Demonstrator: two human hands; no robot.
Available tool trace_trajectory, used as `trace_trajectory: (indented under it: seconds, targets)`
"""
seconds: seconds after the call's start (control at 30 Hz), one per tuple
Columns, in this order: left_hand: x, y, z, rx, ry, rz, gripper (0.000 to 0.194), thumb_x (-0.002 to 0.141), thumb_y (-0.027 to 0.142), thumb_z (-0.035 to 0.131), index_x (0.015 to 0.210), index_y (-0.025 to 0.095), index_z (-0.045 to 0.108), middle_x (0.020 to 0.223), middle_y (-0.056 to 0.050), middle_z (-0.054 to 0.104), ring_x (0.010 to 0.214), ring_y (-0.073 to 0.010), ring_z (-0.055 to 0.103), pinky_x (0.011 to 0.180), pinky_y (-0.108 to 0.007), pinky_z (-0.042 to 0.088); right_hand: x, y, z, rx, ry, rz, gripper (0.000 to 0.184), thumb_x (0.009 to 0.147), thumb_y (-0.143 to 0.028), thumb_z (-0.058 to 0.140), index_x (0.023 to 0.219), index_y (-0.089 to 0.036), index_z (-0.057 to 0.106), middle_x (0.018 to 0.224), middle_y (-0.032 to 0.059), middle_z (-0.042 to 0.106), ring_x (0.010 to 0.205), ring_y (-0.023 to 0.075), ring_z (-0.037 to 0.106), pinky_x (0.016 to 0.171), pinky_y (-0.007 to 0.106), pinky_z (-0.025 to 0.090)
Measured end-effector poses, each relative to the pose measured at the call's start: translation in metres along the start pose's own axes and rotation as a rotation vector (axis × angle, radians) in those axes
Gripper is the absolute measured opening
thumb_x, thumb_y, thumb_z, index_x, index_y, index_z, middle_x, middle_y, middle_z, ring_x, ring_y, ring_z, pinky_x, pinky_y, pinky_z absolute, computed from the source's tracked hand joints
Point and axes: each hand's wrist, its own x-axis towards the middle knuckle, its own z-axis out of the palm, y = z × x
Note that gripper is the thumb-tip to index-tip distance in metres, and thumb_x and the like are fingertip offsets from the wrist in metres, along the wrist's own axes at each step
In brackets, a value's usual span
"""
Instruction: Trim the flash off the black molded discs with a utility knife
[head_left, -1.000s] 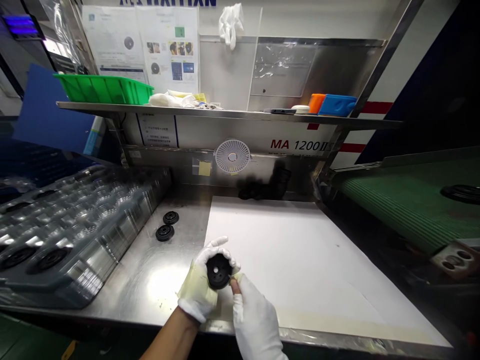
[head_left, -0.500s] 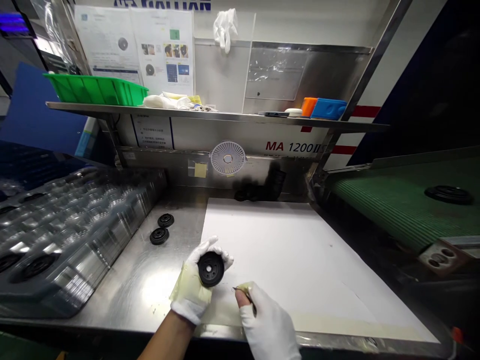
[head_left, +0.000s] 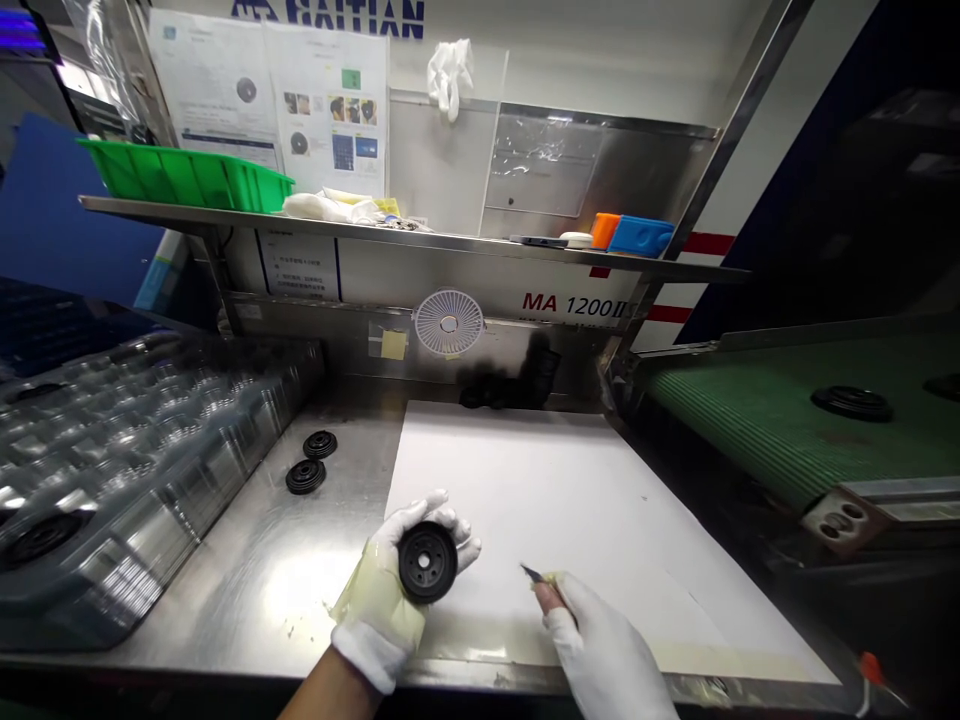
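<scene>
Above the white sheet (head_left: 592, 520), near its front edge, the left hand (head_left: 401, 580) in its glove is grasping a black round part (head_left: 427, 562), with the face of the part turned up to the camera; the right hand (head_left: 592, 630), also gloved, is grasping a small pointed tool (head_left: 532, 573), and its tip is apart from the part; on the metal table (head_left: 341, 520), to the left of the sheet, two black discs (head_left: 305, 476) lie close together, beside the clear trays (head_left: 172, 460).

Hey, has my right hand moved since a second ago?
Yes. Judged against the white sheet, your right hand has moved to the right, away from the black disc in your left hand.
</scene>
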Motion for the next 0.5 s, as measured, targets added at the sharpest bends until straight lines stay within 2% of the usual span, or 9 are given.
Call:
trace_trajectory:
  seconds: [0.1,0.23,0.33,0.43,0.5]
  targets:
    - [0.0,0.001,-0.002,-0.026,0.009,-0.044,0.012,0.073,0.019,0.062,0.083,0.013,0.061,0.071,-0.004,0.059,0.074,-0.0192,0.062,0.082,-0.045,0.05,-0.005,-0.007,0.005,0.124,0.044,-0.042,0.034,0.089,-0.043,0.032,0.087,-0.028,0.062,0.073,0.0002,0.067,0.066,0.0199,0.062,0.055,0.027,0.044]
    - [0.005,0.003,-0.007,-0.072,0.02,-0.123,0.013,0.073,0.018,0.063,0.084,0.012,0.061,0.078,-0.005,0.062,0.079,-0.0201,0.063,0.084,-0.045,0.049,-0.012,-0.01,0.015,0.194,0.18,-0.012,0.034,0.086,-0.042,0.038,0.107,-0.029,0.062,0.089,0.0022,0.071,0.078,0.0212,0.065,0.063,0.027,0.047]
    - [0.006,0.003,-0.008,-0.077,0.022,-0.138,0.015,0.072,0.018,0.064,0.085,0.012,0.061,0.081,-0.006,0.063,0.081,-0.0207,0.063,0.084,-0.044,0.05,-0.017,-0.01,0.018,0.187,0.178,0.024,0.034,0.084,-0.043,0.043,0.112,-0.033,0.06,0.098,0.0003,0.07,0.084,0.023,0.065,0.069,0.03,0.048]
    - [0.005,-0.001,-0.005,-0.067,0.007,-0.128,0.013,0.072,0.018,0.064,0.083,0.012,0.06,0.079,-0.006,0.062,0.079,-0.0195,0.063,0.085,-0.043,0.05,-0.021,-0.011,0.016,0.181,0.15,0.056,0.03,0.084,-0.045,0.044,0.107,-0.037,0.061,0.098,-0.0023,0.07,0.089,0.0237,0.064,0.072,0.031,0.047]
    - [0.004,-0.001,-0.001,-0.036,0.006,-0.107,0.011,0.073,0.018,0.063,0.081,0.012,0.061,0.077,-0.006,0.062,0.077,-0.0191,0.063,0.082,-0.042,0.051,-0.023,-0.011,0.012,0.152,0.134,0.06,0.027,0.084,-0.047,0.041,0.091,-0.034,0.064,0.082,-0.0025,0.07,0.076,0.0218,0.065,0.064,0.029,0.047]
